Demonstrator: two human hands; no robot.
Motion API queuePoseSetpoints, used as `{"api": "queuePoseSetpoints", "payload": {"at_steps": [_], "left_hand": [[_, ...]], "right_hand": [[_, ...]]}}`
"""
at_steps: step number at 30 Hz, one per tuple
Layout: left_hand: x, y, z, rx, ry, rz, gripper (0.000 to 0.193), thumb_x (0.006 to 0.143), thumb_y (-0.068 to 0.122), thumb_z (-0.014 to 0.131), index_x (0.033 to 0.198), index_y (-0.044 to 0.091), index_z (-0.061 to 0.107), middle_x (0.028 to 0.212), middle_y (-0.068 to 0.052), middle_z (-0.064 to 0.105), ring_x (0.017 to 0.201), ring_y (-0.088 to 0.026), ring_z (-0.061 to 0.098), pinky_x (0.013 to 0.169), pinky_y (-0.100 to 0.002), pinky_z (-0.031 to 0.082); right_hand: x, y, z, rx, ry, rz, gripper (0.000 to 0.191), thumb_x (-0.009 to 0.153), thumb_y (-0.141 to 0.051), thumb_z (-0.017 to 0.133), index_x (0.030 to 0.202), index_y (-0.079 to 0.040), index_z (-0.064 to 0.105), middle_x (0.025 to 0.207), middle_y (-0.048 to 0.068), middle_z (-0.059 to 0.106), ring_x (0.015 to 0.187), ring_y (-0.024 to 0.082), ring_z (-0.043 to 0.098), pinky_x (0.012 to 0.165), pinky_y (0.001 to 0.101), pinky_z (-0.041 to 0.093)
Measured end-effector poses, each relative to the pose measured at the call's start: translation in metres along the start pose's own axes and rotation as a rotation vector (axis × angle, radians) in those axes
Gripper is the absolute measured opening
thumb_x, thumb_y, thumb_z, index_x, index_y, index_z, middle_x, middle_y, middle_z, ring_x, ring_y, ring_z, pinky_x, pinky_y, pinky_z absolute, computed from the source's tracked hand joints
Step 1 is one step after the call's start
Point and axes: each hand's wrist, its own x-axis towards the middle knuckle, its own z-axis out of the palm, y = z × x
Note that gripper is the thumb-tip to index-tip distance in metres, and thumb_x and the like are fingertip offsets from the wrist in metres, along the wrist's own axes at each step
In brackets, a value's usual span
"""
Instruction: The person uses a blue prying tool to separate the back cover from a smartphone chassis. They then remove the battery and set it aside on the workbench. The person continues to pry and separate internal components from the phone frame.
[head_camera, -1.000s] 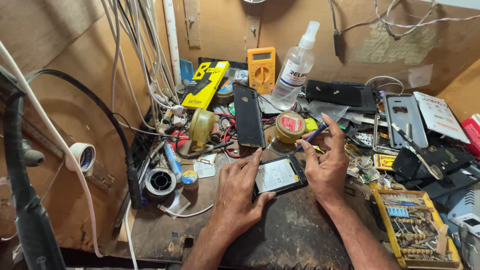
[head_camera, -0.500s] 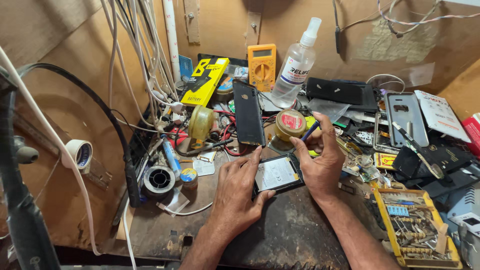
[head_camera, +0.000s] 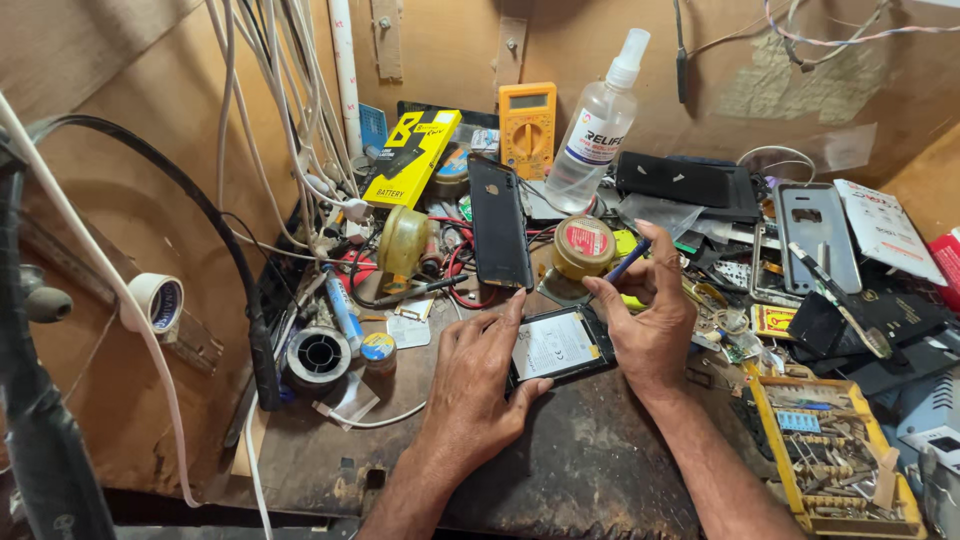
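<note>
An opened phone (head_camera: 556, 345) with its back off lies on the dark worn bench, its pale battery showing. My left hand (head_camera: 480, 375) grips its left and near edge, thumb along the side. My right hand (head_camera: 648, 322) rests against the phone's right end and pinches a thin blue tool (head_camera: 628, 262) between thumb and fingers, its tip pointing up and away from the phone. A round tin with a red lid (head_camera: 583, 247) stands just behind my right hand. A black phone back cover (head_camera: 499, 222) stands tilted behind the phone.
Yellow multimeter (head_camera: 527, 128) and clear spray bottle (head_camera: 593, 125) stand at the back wall. A solder spool (head_camera: 319, 352) and a tape roll (head_camera: 158, 301) sit left. A yellow parts tray (head_camera: 830, 455) is at the right, phone frames (head_camera: 815, 235) and black covers behind it. Cables (head_camera: 300, 130) hang left.
Both hands stay on the phone; the view has shifted slightly. My right hand's fingers have moved a little around the blue tool.
</note>
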Motion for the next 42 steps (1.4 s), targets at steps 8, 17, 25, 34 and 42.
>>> {"api": "queuePoseSetpoints", "payload": {"at_steps": [8, 17, 25, 34, 42], "left_hand": [[0.001, 0.003, -0.001, 0.011, -0.02, 0.018, 0.097, 0.069, 0.022, 0.088, 0.15, -0.003, 0.04, 0.131, -0.019, 0.063, 0.124, -0.034, 0.054, 0.105, -0.048, 0.035], [-0.001, 0.01, -0.006, 0.03, -0.051, -0.006, 0.099, 0.068, 0.022, 0.088, 0.15, -0.002, 0.038, 0.13, -0.019, 0.063, 0.124, -0.035, 0.054, 0.105, -0.048, 0.036], [-0.003, 0.012, -0.008, 0.015, -0.069, 0.014, 0.101, 0.069, 0.021, 0.088, 0.152, -0.002, 0.036, 0.129, -0.018, 0.064, 0.124, -0.035, 0.054, 0.105, -0.048, 0.035], [-0.002, 0.009, -0.007, -0.01, -0.08, 0.029, 0.104, 0.068, 0.02, 0.088, 0.154, -0.003, 0.034, 0.127, -0.017, 0.065, 0.124, -0.035, 0.054, 0.105, -0.047, 0.035], [-0.002, 0.007, -0.008, -0.021, -0.066, 0.009, 0.102, 0.069, 0.021, 0.088, 0.154, -0.002, 0.036, 0.127, -0.016, 0.065, 0.124, -0.035, 0.054, 0.105, -0.047, 0.036]], "right_hand": [[-0.008, 0.005, -0.003, 0.216, -0.039, 0.036, 0.07, 0.095, 0.008, 0.069, 0.156, -0.011, 0.04, 0.089, 0.003, 0.063, 0.082, 0.008, 0.065, 0.077, 0.0258, 0.061], [-0.014, -0.003, -0.01, 0.297, -0.095, 0.098, 0.067, 0.1, 0.008, 0.058, 0.158, -0.014, 0.033, 0.1, 0.006, 0.069, 0.089, 0.012, 0.07, 0.083, 0.0293, 0.062], [-0.011, -0.009, -0.014, 0.114, -0.032, -0.012, 0.069, 0.095, 0.007, 0.072, 0.154, -0.012, 0.042, 0.098, 0.008, 0.067, 0.09, 0.013, 0.066, 0.083, 0.03, 0.057], [-0.003, -0.005, -0.014, 0.201, 0.046, 0.033, 0.052, 0.102, 0.007, 0.063, 0.149, -0.007, 0.046, 0.105, 0.008, 0.074, 0.097, 0.013, 0.073, 0.086, 0.0272, 0.06], [0.003, 0.002, -0.004, 0.292, -0.044, 0.139, 0.037, 0.095, 0.006, 0.068, 0.127, -0.004, 0.051, 0.101, 0.006, 0.073, 0.093, 0.01, 0.072, 0.081, 0.026, 0.061]]}}
